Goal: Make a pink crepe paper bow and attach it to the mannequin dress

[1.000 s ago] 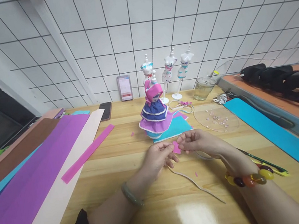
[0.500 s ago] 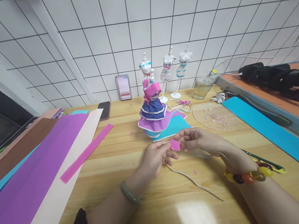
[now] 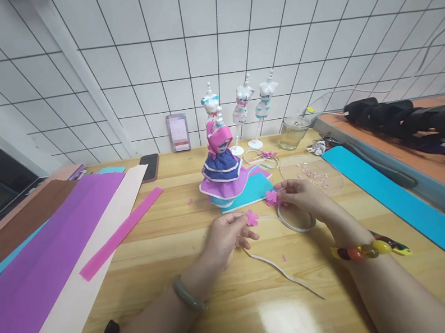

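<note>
My left hand pinches a small pink flower cutout by its edge, just above the table. To its right, the fingers of my right hand close on a second pink flower cutout. A loop of pale cord lies under my right hand, and a loose strip of it trails across the table below my left hand. Just beyond both hands stands a small dress form in a pink top and a tiered blue and purple skirt, beside a turquoise sheet.
Long purple and cream sheets lie at the left with a pink strip. Several white dress forms, a glass jar and a clear disc with small gems are behind. A blue strip lies right.
My hands have drawn apart; two separate pink flowers now show, one at each hand, where one showed between them. My right hand moved away and to the right. The view shifted slightly.
</note>
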A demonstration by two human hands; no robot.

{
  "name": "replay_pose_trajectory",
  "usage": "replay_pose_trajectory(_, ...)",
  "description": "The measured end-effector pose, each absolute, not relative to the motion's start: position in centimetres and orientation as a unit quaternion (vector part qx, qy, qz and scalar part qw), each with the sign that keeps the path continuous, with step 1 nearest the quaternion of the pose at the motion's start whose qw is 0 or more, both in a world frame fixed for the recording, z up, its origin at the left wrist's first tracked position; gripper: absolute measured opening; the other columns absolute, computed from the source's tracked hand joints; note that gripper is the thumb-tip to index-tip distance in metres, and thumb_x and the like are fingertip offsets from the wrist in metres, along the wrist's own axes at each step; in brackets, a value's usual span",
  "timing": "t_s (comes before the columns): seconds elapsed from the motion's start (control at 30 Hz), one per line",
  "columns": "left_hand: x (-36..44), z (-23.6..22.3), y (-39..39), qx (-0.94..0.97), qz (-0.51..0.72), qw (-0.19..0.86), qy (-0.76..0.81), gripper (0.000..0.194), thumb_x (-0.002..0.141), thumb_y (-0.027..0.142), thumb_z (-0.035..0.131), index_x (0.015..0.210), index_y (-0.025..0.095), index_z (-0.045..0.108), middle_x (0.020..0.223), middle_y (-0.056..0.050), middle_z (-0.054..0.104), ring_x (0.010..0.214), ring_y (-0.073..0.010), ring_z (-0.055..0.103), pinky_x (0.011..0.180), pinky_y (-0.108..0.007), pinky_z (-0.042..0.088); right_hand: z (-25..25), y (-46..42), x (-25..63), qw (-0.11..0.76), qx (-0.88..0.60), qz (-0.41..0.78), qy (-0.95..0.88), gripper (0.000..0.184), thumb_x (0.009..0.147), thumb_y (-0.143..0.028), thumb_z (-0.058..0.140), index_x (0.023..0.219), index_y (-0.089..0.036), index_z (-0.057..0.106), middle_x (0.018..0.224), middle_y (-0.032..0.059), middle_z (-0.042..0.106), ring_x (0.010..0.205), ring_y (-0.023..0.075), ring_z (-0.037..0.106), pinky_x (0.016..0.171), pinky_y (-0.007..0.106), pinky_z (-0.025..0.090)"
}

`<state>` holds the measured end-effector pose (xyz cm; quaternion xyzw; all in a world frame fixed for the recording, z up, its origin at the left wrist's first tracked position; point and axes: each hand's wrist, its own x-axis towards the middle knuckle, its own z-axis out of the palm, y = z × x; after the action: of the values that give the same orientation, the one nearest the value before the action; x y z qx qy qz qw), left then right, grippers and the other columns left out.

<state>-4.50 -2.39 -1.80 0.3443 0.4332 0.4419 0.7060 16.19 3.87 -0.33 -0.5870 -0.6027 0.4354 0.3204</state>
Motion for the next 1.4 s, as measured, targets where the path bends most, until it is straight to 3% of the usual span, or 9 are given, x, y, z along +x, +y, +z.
replay_pose_trajectory(0.17, -4.5, -1.9, -2.5, 0.345, 0.448, 0.706, 0.427, 0.021, 0.066, 0.029, 0.068, 0.077, 0.012, 0.061, 0.073, -0.005, 0.062, 0.052, -0.0108, 0.060, 0.034, -0.015, 0.037, -1.8, 4.8, 16.4, 0.304, -0.611, 0.357, -0.638, 0.011, 0.064, -0.024, 0.059, 0.071, -0.017, 0.064, 0.067, 0.0037, 0.068, 0.061, 0.0172, 0.058, 0.060, 0.029, 0.044)
replay_pose_trajectory(0.33, -4.4, -1.7, -2.5, 0.349, 0.449, 0.700, 0.433, 0.022, 0.064, 0.025, 0.070, 0.079, 0.011, 0.062, 0.077, -0.006, 0.064, 0.049, -0.0096, 0.059, 0.033, -0.016, 0.037, -2.4, 5.0, 16.7, 0.273, -0.641, 0.278, -0.661, 0.011, 0.063, -0.019, 0.057, 0.065, -0.020, 0.068, 0.070, 0.0042, 0.070, 0.069, 0.0211, 0.060, 0.068, 0.031, 0.041)
replay_pose_trajectory(0.63, -4.2, -1.4, -2.6, 0.360, 0.445, 0.690, 0.442, 0.034, 0.062, 0.020, 0.070, 0.092, 0.011, 0.057, 0.077, -0.006, 0.063, 0.049, -0.0113, 0.059, 0.032, -0.017, 0.038, -1.5, 4.9, 17.5, 0.268, -0.685, 0.197, -0.648, 0.026, 0.071, -0.019, 0.050, 0.088, -0.019, 0.070, 0.085, 0.0110, 0.069, 0.081, 0.0254, 0.060, 0.071, 0.034, 0.040)
replay_pose_trajectory(0.7, -4.2, -1.5, -2.6, 0.361, 0.446, 0.691, 0.440, 0.035, 0.062, 0.020, 0.070, 0.093, 0.012, 0.056, 0.079, -0.006, 0.064, 0.049, -0.0109, 0.059, 0.032, -0.017, 0.038, -0.9, 4.4, 16.8, 0.278, -0.670, 0.205, -0.657, 0.025, 0.075, -0.024, 0.050, 0.091, -0.018, 0.068, 0.089, 0.0104, 0.068, 0.083, 0.0238, 0.059, 0.072, 0.033, 0.041)
replay_pose_trajectory(0.77, -4.3, -1.6, -2.6, 0.357, 0.450, 0.691, 0.439, 0.036, 0.061, 0.020, 0.071, 0.094, 0.013, 0.056, 0.078, -0.006, 0.064, 0.048, -0.0105, 0.058, 0.033, -0.017, 0.038, -0.2, 3.5, 15.4, 0.282, -0.633, 0.254, -0.675, 0.027, 0.078, -0.034, 0.049, 0.092, -0.018, 0.067, 0.085, 0.0073, 0.068, 0.073, 0.0189, 0.059, 0.065, 0.029, 0.043)
replay_pose_trajectory(0.87, -4.4, -1.9, -2.5, 0.358, 0.458, 0.692, 0.429, 0.036, 0.062, 0.021, 0.071, 0.094, 0.014, 0.057, 0.074, -0.004, 0.063, 0.050, -0.0107, 0.059, 0.035, -0.017, 0.038, 0.8, 2.0, 13.1, 0.265, -0.516, 0.430, -0.692, 0.037, 0.077, -0.047, 0.052, 0.092, -0.017, 0.065, 0.074, 0.0031, 0.066, 0.053, 0.0113, 0.052, 0.048, 0.023, 0.038)
replay_pose_trajectory(0.97, -4.4, -2.1, -2.5, 0.361, 0.462, 0.691, 0.422, 0.035, 0.063, 0.025, 0.071, 0.092, 0.014, 0.057, 0.072, -0.003, 0.063, 0.051, -0.0103, 0.059, 0.036, -0.016, 0.039, 1.4, 0.8, 11.3, 0.235, -0.423, 0.533, -0.694, 0.036, 0.074, -0.047, 0.058, 0.090, -0.016, 0.066, 0.075, 0.0020, 0.066, 0.055, 0.0098, 0.052, 0.048, 0.021, 0.037)
replay_pose_trajectory(1.17, -4.4, -2.7, -2.3, 0.328, 0.487, 0.690, 0.423, 0.033, 0.061, 0.023, 0.072, 0.083, 0.017, 0.049, 0.069, -0.001, 0.062, 0.051, -0.0117, 0.060, 0.036, -0.016, 0.038, 0.5, 0.7, 10.4, 0.266, -0.450, 0.527, -0.671, 0.029, 0.069, -0.045, 0.063, 0.073, -0.016, 0.065, 0.061, -0.0002, 0.063, 0.051, 0.0097, 0.052, 0.049, 0.022, 0.037)
replay_pose_trajectory(1.4, -5.5, -2.4, -1.7, 0.180, 0.531, 0.744, 0.364, 0.021, 0.068, 0.012, 0.061, 0.087, 0.015, 0.052, 0.080, -0.006, 0.066, 0.061, -0.0111, 0.063, 0.039, -0.012, 0.035, -0.5, 1.0, 10.0, 0.357, -0.432, 0.526, -0.640, 0.025, 0.070, -0.042, 0.065, 0.075, -0.017, 0.062, 0.076, 0.0039, 0.067, 0.070, 0.0146, 0.060, 0.068, 0.027, 0.045)
